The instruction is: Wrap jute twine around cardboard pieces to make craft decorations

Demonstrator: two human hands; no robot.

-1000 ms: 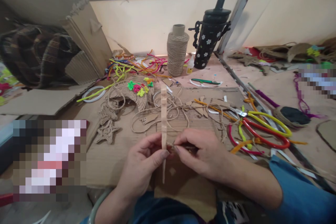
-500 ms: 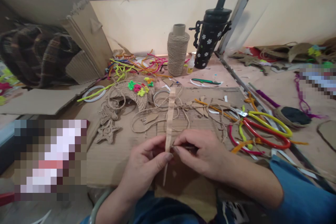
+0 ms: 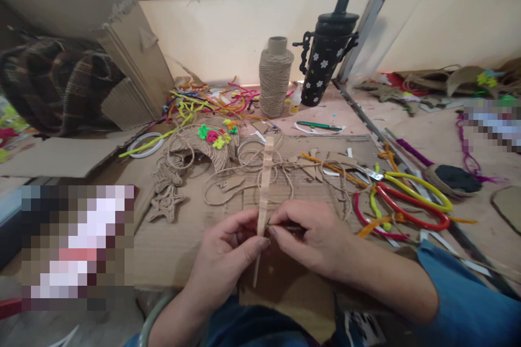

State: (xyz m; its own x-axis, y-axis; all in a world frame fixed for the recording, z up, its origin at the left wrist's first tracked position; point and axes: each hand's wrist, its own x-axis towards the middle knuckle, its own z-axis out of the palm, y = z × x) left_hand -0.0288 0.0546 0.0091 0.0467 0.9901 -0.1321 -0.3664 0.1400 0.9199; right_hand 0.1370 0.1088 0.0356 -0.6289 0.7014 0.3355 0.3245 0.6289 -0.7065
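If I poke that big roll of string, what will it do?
The roll of string might topple, as it stands tall on end. On its side it would probably roll, being round. It likely isn't slippery: its wound surface looks rough.

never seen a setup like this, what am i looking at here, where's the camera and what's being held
There's no machine: these are a person's own bare hands, seen by one camera worn on the head, looking forward and down.

The left hand holds a thin, pale brown strip upright, leaning slightly. The right hand is pinched beside it; whatever is between its fingertips is too small to make out.

On the cardboard-covered table lie loose twine, a twine star, a twine crescent with bright flowers, and red-and-yellow-handled scissors. Toward the back stand a twine spool, a small bottle and a black flowered tumbler.
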